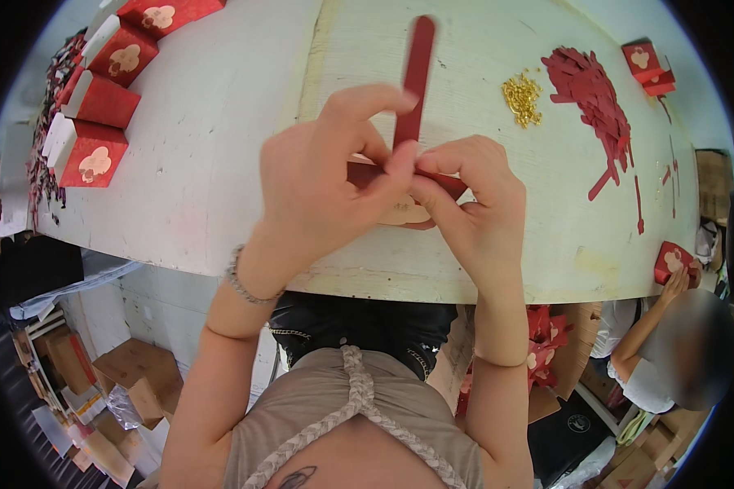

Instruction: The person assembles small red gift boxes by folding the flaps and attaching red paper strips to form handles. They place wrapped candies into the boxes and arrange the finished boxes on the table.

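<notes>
Where the white table (212,179) spreads: its near edge bows across the view, and both hands are above it.
Co-worker (640,383): a person in a pale top, at the far right, has a hand on a small red box (670,257) at the table's edge.
Row of red boxes (98,155): four stand along the left side, pale flaps raised.
Left hand (310,175): half open, index finger extended to the side of the red strip (419,69), thumb tip beside the right fingertips; whether it grips anything cannot be told.
Right hand (485,179): thumb and index finger pinch the edge of the held red box (454,187).
Strip heap (587,85): flat red strips lie overlapping at upper right.
Held red box: between and beneath the hands, largely hidden, a pale patch showing.
Red strip: projects away from the fingers, rounded end outermost.
Gold pieces (521,99): a loose cluster lies just left of the strip heap.
</notes>
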Action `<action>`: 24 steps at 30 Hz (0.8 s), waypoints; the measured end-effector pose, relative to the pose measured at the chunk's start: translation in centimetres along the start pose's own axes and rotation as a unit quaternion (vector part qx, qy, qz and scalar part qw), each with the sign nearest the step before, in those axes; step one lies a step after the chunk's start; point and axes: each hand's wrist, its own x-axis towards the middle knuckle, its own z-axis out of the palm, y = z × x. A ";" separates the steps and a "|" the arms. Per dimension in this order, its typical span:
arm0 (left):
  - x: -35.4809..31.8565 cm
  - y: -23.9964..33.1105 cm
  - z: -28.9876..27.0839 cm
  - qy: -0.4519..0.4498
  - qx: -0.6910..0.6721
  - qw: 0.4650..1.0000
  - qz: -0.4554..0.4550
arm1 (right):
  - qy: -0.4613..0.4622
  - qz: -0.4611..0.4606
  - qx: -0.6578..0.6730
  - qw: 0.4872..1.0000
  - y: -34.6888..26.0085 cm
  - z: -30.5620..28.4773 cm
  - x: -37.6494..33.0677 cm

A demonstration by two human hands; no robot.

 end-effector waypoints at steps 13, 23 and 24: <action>3.8 -0.4 -2.3 -0.107 0.150 0.977 0.103 | -0.003 -0.151 -0.081 0.985 0.9 -0.2 -0.1; 1.3 0.9 -2.3 -0.100 -0.171 0.939 -0.282 | 0.021 -0.143 -0.081 0.986 1.1 -0.1 -0.7; 1.3 0.6 -2.4 -0.113 -0.173 0.943 -0.261 | 0.018 -0.140 -0.081 0.987 1.1 -0.1 -0.6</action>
